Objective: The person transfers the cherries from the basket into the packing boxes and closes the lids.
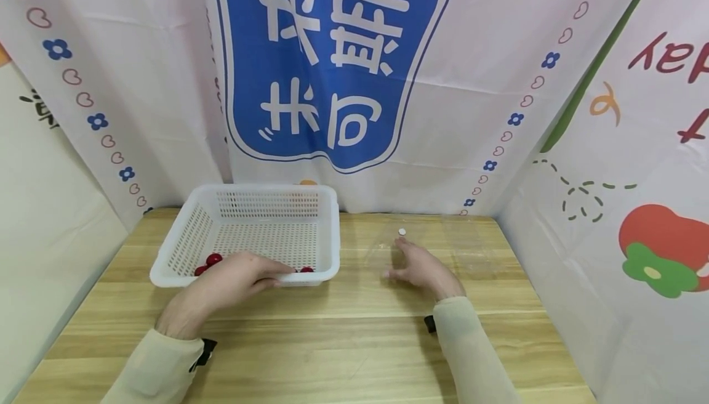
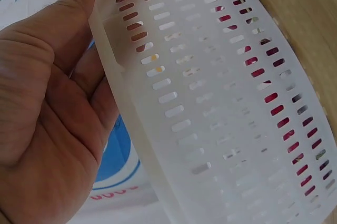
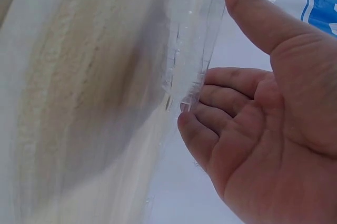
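Note:
My left hand (image 1: 238, 278) holds the near rim of a white slotted plastic basket (image 1: 328, 225). In the left wrist view the thumb lies along the rim and the fingers (image 2: 100, 97) reach behind it. Several shiny red round fruits (image 1: 214, 259) lie along the basket's near side; red shows through its slots, and the hand hides part of them. To the right, my right hand (image 1: 423, 271) holds a clear plastic box (image 3: 192, 39) at its edge, thumb and fingertips right at the wall. A small white round spot (image 1: 402, 231) shows just beyond the fingers.
Both containers stand toward the back of a wood-grain table (image 1: 310, 355). A white printed cloth (image 1: 471, 84) hangs directly behind the table, with more printed cloth on both sides. Black straps circle both wrists below the pale sleeves (image 1: 471, 342).

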`<action>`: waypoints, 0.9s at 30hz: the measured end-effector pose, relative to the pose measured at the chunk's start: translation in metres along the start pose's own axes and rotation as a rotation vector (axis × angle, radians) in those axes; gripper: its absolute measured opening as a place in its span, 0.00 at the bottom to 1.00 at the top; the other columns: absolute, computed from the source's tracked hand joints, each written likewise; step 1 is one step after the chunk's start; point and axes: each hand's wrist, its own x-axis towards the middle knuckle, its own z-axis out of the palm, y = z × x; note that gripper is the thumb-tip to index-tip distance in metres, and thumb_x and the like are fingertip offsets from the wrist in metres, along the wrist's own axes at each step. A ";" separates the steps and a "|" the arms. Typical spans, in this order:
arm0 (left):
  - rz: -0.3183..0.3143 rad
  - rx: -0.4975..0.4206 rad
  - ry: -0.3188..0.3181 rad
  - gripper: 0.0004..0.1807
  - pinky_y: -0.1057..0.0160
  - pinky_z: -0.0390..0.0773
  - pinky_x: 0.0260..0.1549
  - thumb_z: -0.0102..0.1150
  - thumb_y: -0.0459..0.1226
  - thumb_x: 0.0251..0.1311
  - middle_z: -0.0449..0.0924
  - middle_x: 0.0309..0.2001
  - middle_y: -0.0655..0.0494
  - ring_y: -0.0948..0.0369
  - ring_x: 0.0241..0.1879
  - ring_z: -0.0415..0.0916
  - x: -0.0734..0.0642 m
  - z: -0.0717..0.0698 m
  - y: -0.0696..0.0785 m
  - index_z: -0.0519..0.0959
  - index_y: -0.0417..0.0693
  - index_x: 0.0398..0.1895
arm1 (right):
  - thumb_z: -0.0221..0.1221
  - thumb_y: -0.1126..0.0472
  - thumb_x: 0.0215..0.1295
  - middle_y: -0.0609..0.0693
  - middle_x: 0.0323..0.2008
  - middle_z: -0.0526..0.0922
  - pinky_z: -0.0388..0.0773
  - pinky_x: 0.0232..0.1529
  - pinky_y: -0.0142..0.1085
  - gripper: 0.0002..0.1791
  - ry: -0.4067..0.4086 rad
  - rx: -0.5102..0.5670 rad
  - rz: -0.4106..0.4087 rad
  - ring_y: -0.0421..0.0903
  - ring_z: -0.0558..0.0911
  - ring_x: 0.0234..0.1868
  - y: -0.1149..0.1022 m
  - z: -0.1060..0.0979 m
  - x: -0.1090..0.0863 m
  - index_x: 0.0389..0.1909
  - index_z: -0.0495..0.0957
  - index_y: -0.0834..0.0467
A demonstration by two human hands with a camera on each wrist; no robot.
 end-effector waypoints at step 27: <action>-0.186 0.116 -0.010 0.15 0.35 0.92 0.67 0.75 0.36 0.78 0.97 0.62 0.45 0.41 0.63 0.94 0.004 -0.028 -0.032 0.93 0.44 0.63 | 0.81 0.51 0.74 0.65 0.92 0.65 0.63 0.96 0.63 0.58 0.002 0.005 -0.014 0.66 0.66 0.93 -0.005 0.006 -0.011 0.93 0.59 0.65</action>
